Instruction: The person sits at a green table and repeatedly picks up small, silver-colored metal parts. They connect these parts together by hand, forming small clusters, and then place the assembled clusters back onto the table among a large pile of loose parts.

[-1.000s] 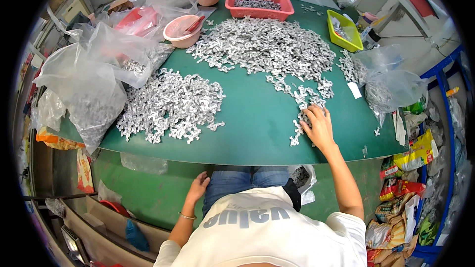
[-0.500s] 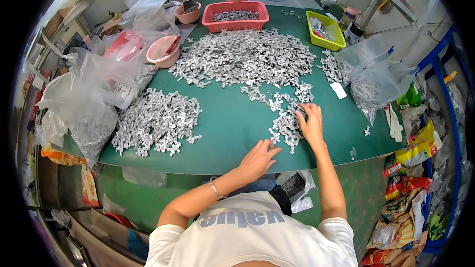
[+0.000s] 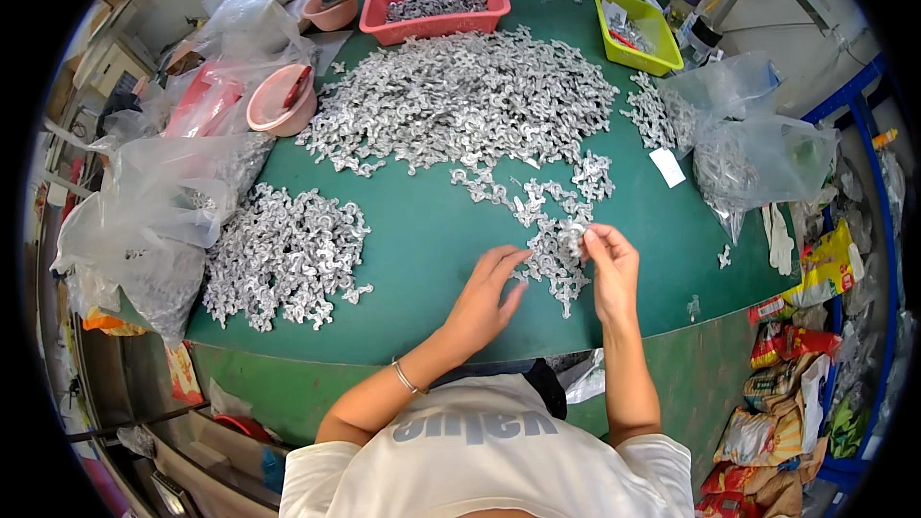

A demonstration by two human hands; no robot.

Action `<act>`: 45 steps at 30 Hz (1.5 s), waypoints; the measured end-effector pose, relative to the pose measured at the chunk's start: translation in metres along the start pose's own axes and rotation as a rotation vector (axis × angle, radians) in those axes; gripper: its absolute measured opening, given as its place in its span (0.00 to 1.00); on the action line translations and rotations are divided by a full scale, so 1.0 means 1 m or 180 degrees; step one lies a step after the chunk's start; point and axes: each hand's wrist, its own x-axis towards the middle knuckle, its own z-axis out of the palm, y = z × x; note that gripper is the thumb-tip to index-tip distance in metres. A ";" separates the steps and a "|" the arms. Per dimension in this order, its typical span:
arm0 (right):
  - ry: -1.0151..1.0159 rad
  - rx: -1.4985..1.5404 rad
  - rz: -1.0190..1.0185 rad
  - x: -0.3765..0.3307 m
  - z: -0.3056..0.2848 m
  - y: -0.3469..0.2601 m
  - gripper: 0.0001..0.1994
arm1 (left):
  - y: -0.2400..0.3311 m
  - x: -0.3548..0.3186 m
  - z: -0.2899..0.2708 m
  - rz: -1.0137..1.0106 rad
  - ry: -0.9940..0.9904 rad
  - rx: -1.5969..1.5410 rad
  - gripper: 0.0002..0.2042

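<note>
Silver-grey metal, and the right hand (image 3: 614, 273) had it: a curvy piece (image 3: 570, 239) pinched between thumb and fingertips, right above the edge of a small cluster (image 3: 547, 264) of its kind! Whether a second one hid behind it, you couldn't tell. Off to its left, the left hand (image 3: 483, 302) stood wide, thumb well away from the fingers, nothing seen in its grip, fingertips just beside the cluster. Good handling, by my reckoning, wanted a light pinch on one thin arm, any snagged curves eased apart rather than tugged, and that free hand low to steady the cluster. All of it right of centre, towards the near edge of the green table (image 3: 422, 221)! Towards the far edge rose the big heap (image 3: 470, 101), a pink tray (image 3: 379, 31) behind it; by the left edge, a smaller heap (image 3: 288, 254); by the right edge, a clear bag (image 3: 758, 163), with a yellow-green tray (image 3: 662, 65) farther back
</note>
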 end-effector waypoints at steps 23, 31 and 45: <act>-0.0467 0.0112 -0.0513 -0.074 0.013 -0.044 0.11 | 0.060 -0.011 -0.032 -0.1158 -0.0307 -0.3527 0.10; -0.0568 0.0262 -0.0571 -0.079 0.019 -0.040 0.05 | 0.060 -0.022 -0.038 -0.0988 -0.0072 -0.2800 0.08; -0.0577 0.0265 -0.0779 -0.088 0.026 -0.044 0.05 | 0.063 -0.028 -0.042 -0.1093 -0.0135 -0.3127 0.08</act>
